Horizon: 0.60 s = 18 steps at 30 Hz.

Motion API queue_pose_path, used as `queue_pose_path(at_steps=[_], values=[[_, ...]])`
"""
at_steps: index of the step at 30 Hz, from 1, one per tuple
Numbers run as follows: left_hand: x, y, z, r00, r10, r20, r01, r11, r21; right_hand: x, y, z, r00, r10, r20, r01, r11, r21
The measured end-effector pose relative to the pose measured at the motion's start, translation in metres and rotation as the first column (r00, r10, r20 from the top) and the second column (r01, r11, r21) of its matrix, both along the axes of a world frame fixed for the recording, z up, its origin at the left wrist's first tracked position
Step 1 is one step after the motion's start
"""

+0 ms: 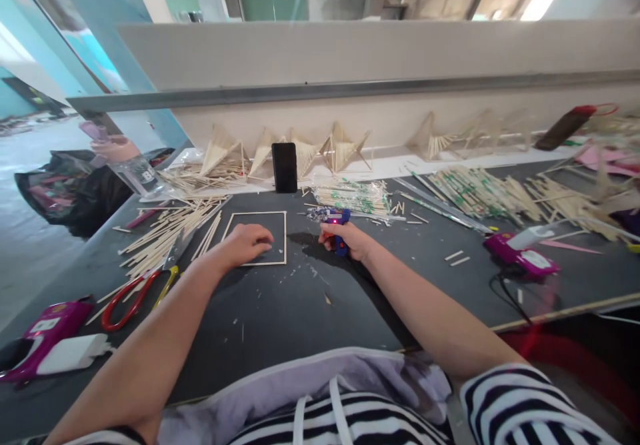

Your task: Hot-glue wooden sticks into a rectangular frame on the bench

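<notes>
A rectangle of thin wooden sticks (285,239) lies flat on the dark table (280,318), just left of the centre of the view. The left hand (245,243) is over its left part, fingers loosely bent and the thumb apart from them, with nothing seen between; whether it touches the sticks cannot be told. To the right of the rectangle, near the centre, the right hand (356,239) is wrapped around the handle of a blue glue gun (344,217), whose nozzle points left toward the rectangle's upper right corner, well clear of it. A small red light shows on the gun.

Beyond them, a dark phone (285,168) stands upright at upper centre, with a plastic bag of sticks (350,195) to its right. Loose sticks (165,231) are spread at centre left, and scissors (131,301) with red and yellow handles lie below, beside the left forearm. A purple box (57,321) is at lower left; another purple box (523,258) is at right, with two short sticks (457,258) to its left. Fan-shaped stick models (345,148) line the back edge of the table. A clear bottle (133,168) stands at upper left, and a dark bottle with a red cap (563,130) leans at upper right.
</notes>
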<state>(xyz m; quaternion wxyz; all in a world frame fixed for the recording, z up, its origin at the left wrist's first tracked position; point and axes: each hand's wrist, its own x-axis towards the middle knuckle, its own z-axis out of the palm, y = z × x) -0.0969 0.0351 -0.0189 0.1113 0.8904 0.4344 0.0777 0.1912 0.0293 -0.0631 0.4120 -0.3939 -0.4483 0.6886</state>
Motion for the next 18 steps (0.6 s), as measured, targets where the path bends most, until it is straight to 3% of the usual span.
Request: queue_pose_path(at_steps=[8,13,18], values=[[0.030,-0.009,-0.014,0.950,-0.065,-0.306,0.127,0.974,0.188,-0.002,0.003,0.000,0.999,0.038,0.031,-0.038,0.999,0.004],[0.033,-0.015,-0.017,0.933,-0.121,-0.338,0.228,0.927,0.298,-0.001,0.004,0.001,0.998,0.057,0.033,-0.057,0.998,-0.007],[0.031,-0.016,-0.017,0.941,-0.159,-0.299,0.239,0.938,0.251,0.001,0.005,0.002,0.997,0.067,0.033,-0.067,0.998,-0.023]])
